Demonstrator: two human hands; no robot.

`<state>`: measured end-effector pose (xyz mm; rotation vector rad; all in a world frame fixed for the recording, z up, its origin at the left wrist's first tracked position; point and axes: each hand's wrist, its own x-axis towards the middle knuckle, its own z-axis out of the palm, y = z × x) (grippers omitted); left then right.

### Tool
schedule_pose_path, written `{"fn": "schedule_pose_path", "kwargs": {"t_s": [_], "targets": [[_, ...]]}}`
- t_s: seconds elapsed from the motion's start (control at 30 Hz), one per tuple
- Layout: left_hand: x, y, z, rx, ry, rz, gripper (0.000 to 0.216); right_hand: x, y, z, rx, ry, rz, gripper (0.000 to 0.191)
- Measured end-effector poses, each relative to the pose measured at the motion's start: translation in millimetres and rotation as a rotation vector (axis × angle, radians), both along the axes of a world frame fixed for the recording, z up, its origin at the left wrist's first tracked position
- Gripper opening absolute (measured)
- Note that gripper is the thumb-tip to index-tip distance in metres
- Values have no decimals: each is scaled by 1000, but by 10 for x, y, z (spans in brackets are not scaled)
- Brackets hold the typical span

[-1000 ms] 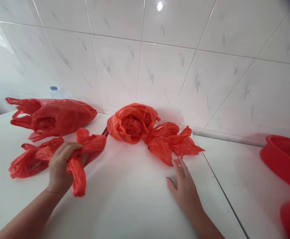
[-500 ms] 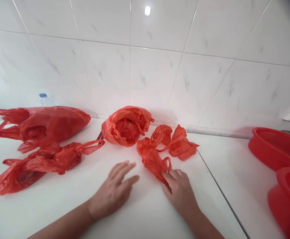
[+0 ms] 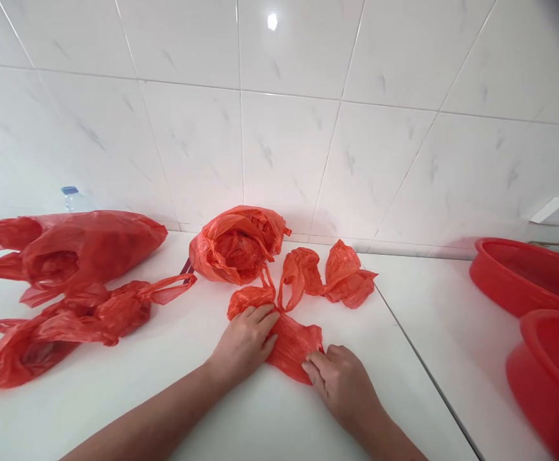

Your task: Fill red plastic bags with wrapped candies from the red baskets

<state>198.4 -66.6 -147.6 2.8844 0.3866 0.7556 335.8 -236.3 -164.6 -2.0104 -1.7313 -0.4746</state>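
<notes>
A crumpled red plastic bag [image 3: 291, 346] lies partly spread on the white table, held by both my hands. On its left side, my left hand [image 3: 246, 340] presses down with fingers curled over the plastic. My right hand [image 3: 339, 378] pinches the bag's near right edge between thumb and fingers. Just behind are a looped piece of red bag [image 3: 302, 272] and another crumpled red bag [image 3: 349, 275]. A larger, rounded bundle of red plastic [image 3: 238, 246] sits against the wall, its open folds facing me.
To the left rest a big filled red bag [image 3: 101, 243] and a knotted red bag [image 3: 77, 323]. A clear bottle with a blue cap [image 3: 70, 192] shows behind them. Two red basins, one far [image 3: 514, 282] and one near [image 3: 538, 378], stand right. A seam [image 3: 423, 362] divides the table.
My left hand has moved from bare table onto the bag and taken hold. The bag is now stretched out nearer me, with my right hand still on its edge. The view has shifted slightly right.
</notes>
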Motion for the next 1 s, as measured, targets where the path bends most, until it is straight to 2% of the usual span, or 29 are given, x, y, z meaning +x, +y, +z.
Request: {"fn": "schedule_pose_path", "kwargs": {"t_s": [0.17, 0.23, 0.37, 0.47, 0.57, 0.67, 0.73, 0.83, 0.93, 1.0], "targets": [[-38, 103, -64, -46, 52, 199, 61, 83, -9, -27, -122, -33, -86, 30], [-25, 161, -96, -117, 20, 222, 62, 84, -22, 6, -192, -4, -113, 23], [-16, 236, -106, -282, -132, 113, 20, 96, -77, 113, -315, 73, -150, 14], [-31, 200, -81, -415, -242, 52, 23, 150, -129, 176, -310, 110, -136, 14], [-47, 97, -56, -439, -348, 7, 23, 193, -168, 237, -83, 87, -65, 13], [-54, -35, -27, -342, -432, -85, 24, 136, -168, 310, 199, 79, 36, 15], [-58, -125, -6, -304, -462, -141, 26, 35, -140, 339, 273, 105, 120, 19], [-73, -240, 20, -324, -484, -218, 26, -135, -64, 309, 231, 125, 197, 22], [-102, -299, 34, -379, -488, -314, 22, -211, 15, 212, 64, 104, 124, 15], [-122, -286, 40, -408, -499, -373, 15, -184, 42, 147, -57, 100, 55, 17]]}}
